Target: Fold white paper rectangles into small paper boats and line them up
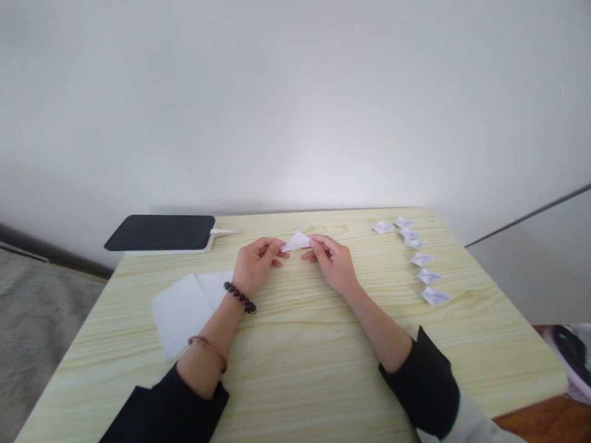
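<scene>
A small white piece of folded paper, triangular in outline, is held up above the table between my two hands. My left hand pinches its left corner between thumb and fingers. On the opposite corner, my right hand has a similar pinch. Flat white paper sheets lie to the left, partly hidden behind my left forearm. Over on the right side rest several small folded paper boats, arranged in a loose curving row.
A dark-screened tablet-like device on a white base sits at the back left, a white cable at its right side. The pale wood-grain table meets a white wall at the back.
</scene>
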`<state>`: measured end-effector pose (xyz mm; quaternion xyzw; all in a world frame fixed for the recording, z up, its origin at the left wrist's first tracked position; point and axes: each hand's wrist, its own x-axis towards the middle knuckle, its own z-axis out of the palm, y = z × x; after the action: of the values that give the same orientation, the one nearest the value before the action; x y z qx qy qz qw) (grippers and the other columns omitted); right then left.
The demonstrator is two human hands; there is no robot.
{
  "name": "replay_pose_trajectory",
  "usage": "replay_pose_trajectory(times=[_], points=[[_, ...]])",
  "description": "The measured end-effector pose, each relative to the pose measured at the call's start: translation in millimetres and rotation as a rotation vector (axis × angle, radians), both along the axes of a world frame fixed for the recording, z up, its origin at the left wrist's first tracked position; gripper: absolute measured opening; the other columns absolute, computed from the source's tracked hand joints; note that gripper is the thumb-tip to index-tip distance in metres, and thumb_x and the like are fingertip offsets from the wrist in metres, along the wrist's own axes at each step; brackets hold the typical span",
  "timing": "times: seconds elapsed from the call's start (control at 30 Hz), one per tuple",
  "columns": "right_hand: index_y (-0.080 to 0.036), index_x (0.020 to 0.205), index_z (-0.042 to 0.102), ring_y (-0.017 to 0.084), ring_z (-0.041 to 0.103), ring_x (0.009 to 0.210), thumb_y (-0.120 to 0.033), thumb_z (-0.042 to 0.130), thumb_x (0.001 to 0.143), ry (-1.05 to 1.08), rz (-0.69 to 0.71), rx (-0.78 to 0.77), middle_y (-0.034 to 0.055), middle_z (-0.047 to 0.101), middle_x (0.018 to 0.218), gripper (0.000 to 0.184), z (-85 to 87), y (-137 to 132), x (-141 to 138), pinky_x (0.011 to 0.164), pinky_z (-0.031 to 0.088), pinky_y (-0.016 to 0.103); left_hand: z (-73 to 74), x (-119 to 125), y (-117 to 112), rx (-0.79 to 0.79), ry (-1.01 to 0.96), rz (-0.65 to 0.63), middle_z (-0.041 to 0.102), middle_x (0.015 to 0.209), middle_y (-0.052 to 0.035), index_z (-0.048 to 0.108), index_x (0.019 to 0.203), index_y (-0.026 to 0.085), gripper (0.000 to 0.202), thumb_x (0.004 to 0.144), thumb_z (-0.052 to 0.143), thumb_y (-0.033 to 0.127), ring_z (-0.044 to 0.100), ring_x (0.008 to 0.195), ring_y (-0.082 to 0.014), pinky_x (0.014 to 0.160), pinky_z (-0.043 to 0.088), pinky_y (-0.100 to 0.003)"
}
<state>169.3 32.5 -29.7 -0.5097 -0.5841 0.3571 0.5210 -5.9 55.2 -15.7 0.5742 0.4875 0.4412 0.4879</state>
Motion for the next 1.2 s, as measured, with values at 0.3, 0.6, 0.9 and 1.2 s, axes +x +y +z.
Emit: replay_pose_trajectory(times=[0.3, 0.6, 0.9, 1.2], points=[[-0.017, 0.101, 0.064, 0.017, 0.071, 0.067, -0.044, 0.051, 0.087, 0.000, -0.002, -0.001, 0.0063, 0.074, 0.079, 0.033, 1.7, -0.3, -0.3, 0.061, 0.057, 0.026, -1.9, 0.8, -0.2, 0.008, -0.001, -0.029, 0.073, 0.080, -0.0081, 0.065, 0.086, 0.013, 0.036, 0.077, 0.064, 0.048, 0.069, 0.073, -0.0182, 0.055, 0.053, -0.023], [-0.016, 0.102, 0.063, 0.016, 0.070, 0.066, -0.045, 0.051, 0.087, 0.012, 0.007, 0.007, 0.0064, 0.074, 0.082, 0.034, 3.1, -2.4, -0.6, 0.060, 0.056, 0.026, -0.3, 1.5, -1.0, 0.003, 0.051, -0.058, 0.074, 0.085, -0.0106, 0.067, 0.089, 0.013, 0.042, 0.082, 0.053, 0.052, 0.069, 0.073, -0.0194, 0.057, 0.054, -0.026], [-0.017, 0.101, 0.062, 0.016, 0.070, 0.064, -0.045, 0.051, 0.087, 0.018, -0.003, -0.006, 0.0065, 0.073, 0.082, 0.034, 3.7, -2.1, -1.0, 0.061, 0.056, 0.026, 1.7, 2.1, -3.2, -0.017, 0.065, -0.077, 0.075, 0.085, -0.0114, 0.068, 0.082, 0.014, 0.047, 0.080, 0.053, 0.059, 0.068, 0.072, -0.0193, 0.060, 0.054, -0.027], [-0.016, 0.102, 0.063, 0.016, 0.070, 0.064, -0.046, 0.052, 0.086, 0.020, -0.018, -0.023, 0.0066, 0.074, 0.082, 0.035, 3.4, -2.1, -1.2, 0.061, 0.057, 0.026, 1.8, 1.8, -2.7, -0.017, 0.075, -0.083, 0.075, 0.084, -0.0100, 0.067, 0.085, 0.015, 0.043, 0.076, 0.060, 0.057, 0.067, 0.069, -0.0178, 0.059, 0.053, -0.026]])
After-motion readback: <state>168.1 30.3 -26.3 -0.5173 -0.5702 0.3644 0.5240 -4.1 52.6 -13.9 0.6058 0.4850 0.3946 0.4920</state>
